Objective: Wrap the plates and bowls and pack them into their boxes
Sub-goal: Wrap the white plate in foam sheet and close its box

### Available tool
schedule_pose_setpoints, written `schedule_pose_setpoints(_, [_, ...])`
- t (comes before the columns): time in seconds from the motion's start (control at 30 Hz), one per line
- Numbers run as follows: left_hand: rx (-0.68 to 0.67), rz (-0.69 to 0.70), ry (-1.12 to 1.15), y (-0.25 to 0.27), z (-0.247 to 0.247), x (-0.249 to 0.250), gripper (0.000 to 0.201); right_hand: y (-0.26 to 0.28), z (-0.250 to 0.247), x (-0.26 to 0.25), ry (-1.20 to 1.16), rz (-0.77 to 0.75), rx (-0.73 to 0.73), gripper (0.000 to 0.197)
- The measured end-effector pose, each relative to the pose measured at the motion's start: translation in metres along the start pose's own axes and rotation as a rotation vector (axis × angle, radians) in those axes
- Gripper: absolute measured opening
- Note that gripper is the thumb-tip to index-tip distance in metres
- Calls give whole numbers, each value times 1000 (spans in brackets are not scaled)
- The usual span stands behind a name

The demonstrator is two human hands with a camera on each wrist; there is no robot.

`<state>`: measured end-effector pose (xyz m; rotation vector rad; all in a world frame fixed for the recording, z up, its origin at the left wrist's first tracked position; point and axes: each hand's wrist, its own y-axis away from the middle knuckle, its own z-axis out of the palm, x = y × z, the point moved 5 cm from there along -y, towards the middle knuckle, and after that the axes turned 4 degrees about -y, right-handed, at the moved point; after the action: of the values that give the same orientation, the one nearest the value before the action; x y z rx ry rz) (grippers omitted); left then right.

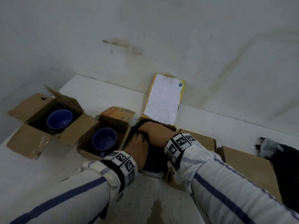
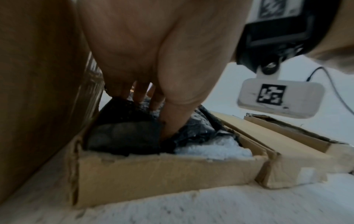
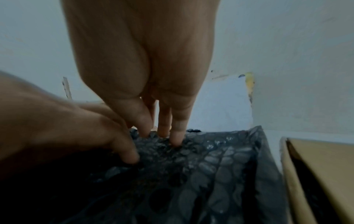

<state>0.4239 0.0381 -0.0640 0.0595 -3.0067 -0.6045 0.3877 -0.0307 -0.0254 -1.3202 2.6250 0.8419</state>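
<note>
A bundle in black bubble wrap (image 1: 154, 157) (image 2: 124, 136) (image 3: 210, 166) lies in a shallow cardboard box (image 2: 162, 174) on white foam (image 2: 214, 150). What is inside the wrap is hidden. The box's white-lined lid (image 1: 163, 101) stands up against the wall. My left hand (image 1: 139, 143) (image 2: 159, 106) (image 3: 86, 128) presses down on the wrap with spread fingers, the thumb pushed into a fold. My right hand (image 1: 152, 129) (image 3: 162, 128) presses straight fingers onto the far part of the wrap. Two blue bowls (image 1: 59, 118) (image 1: 104, 139) sit unwrapped in open boxes to the left.
The far-left box (image 1: 32, 102) has its flaps spread; the middle one (image 1: 119, 117) has an orange printed flap. Two closed flat boxes (image 1: 200, 139) (image 1: 250, 167) (image 3: 316, 174) lie to the right, with more dark wrap (image 1: 275, 151) at the far right. The wall stands close behind the white table (image 1: 97, 94).
</note>
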Motion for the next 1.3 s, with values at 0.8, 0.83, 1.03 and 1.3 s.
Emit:
schedule_pose_setpoints(0.8, [-126,-288,327,-11,18,-14,69,-54,23,9,256,124,-179,36])
schedule_pose_setpoints(0.83, [-144,-289,338,-12,18,-15,72,-53,24,9,258,140,-187,36])
schedule_pose_setpoints(1.03, [-120,-239,304,-7,16,-11,64,-29,-5,24,-115,169,18,34])
schedule_pose_setpoints(1.3, [-164,-250,297,-4,14,-6,57,17,-3,58,-112,514,-81,26])
